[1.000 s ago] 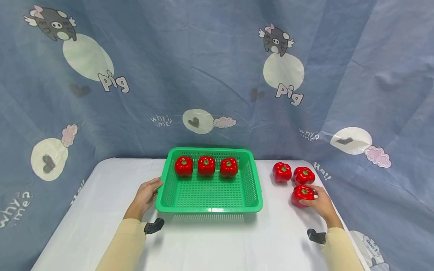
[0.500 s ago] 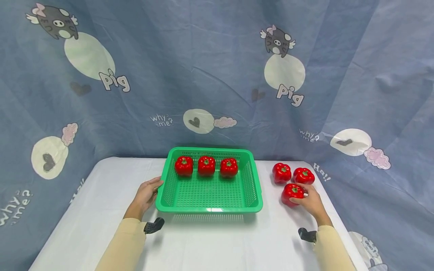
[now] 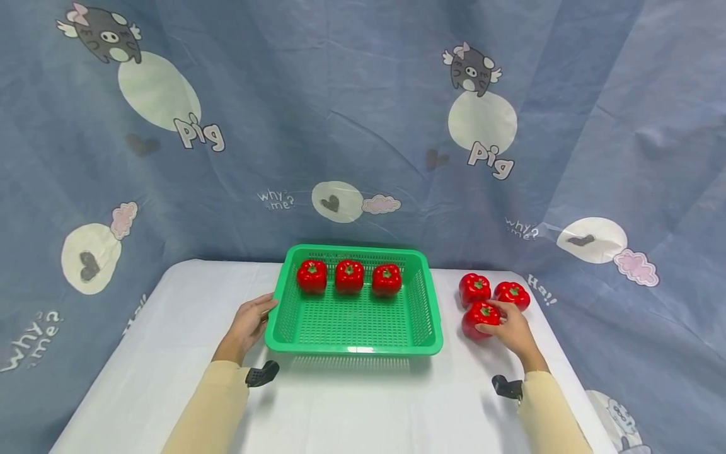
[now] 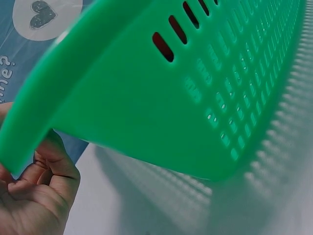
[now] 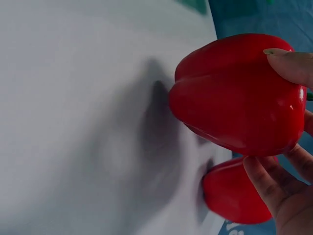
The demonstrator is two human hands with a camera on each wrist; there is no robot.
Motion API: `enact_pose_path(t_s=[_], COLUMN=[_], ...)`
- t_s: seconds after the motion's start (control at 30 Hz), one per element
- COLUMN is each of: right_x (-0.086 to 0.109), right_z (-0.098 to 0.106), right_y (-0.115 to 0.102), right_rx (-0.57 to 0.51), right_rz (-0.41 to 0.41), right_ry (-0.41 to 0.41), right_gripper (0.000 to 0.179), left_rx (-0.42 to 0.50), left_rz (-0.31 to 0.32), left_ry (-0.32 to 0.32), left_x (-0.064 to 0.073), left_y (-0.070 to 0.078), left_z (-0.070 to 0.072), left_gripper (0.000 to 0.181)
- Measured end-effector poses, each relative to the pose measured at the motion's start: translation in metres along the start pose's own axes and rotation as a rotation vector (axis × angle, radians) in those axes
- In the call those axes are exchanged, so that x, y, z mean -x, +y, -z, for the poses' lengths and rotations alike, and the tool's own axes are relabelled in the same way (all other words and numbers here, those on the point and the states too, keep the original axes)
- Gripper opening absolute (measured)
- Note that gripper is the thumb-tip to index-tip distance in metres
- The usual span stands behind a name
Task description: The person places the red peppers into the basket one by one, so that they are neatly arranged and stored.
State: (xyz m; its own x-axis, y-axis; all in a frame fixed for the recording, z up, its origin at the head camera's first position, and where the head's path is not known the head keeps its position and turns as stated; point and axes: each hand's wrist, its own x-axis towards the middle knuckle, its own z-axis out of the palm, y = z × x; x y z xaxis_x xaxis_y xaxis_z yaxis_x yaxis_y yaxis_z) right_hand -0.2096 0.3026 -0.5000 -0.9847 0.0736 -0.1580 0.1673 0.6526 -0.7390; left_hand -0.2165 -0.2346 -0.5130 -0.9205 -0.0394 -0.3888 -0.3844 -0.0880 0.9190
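My left hand [image 3: 247, 325] grips the left rim of a green plastic basket [image 3: 351, 350]. In the left wrist view, curled fingers [image 4: 61, 164] reach under the basket's rim [image 4: 63, 73]. Three red bell peppers [image 3: 348, 277] stand in a row along the basket's far side. To the right of the basket, my right hand [image 3: 515, 329] holds another red bell pepper [image 3: 475, 323] from its right side. The right wrist view shows thumb and fingers around the stem end of this bell pepper [image 5: 234, 93], its base tipped toward the white surface and a shadow beside it.
Two more red bell peppers, one [image 3: 474, 289] behind the held one and one [image 3: 513, 296] farther right, sit near the back right corner of the white table [image 3: 363, 410]. A blue printed cloth [image 3: 363, 126] hangs behind the table.
My right hand has carried the bell pepper leftward and slightly away from me, from in front of the right-hand pepper to in front of the other. My left hand keeps its grip on the basket.
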Motion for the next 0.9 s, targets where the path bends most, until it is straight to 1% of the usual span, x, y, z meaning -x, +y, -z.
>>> enact_pose_path(t_s=[0.27,0.53,0.77,0.9], right_x=[0.000,0.002,0.004,0.005], right_z=[0.003,0.010,0.015,0.018], right_y=[-0.018,-0.037,-0.056,-0.067], right_rx=[0.016,0.047,0.054,0.068], right_rz=[0.030,0.072,0.160,0.169], right_ry=[-0.001,0.014,0.042,0.038], right_gripper=[0.080,0.081,0.075,0.075], left_rx=[-0.001,-0.007,-0.008,-0.001], left_rz=[-0.004,0.005,0.005,-0.001], left_ry=[-0.005,0.007,0.008,0.003], left_x=[0.000,-0.001,0.001,0.001], left_y=[0.001,-0.001,-0.001,0.000], left_z=[0.000,0.000,0.000,0.001], left_gripper=[0.052,0.053,0.052,0.053])
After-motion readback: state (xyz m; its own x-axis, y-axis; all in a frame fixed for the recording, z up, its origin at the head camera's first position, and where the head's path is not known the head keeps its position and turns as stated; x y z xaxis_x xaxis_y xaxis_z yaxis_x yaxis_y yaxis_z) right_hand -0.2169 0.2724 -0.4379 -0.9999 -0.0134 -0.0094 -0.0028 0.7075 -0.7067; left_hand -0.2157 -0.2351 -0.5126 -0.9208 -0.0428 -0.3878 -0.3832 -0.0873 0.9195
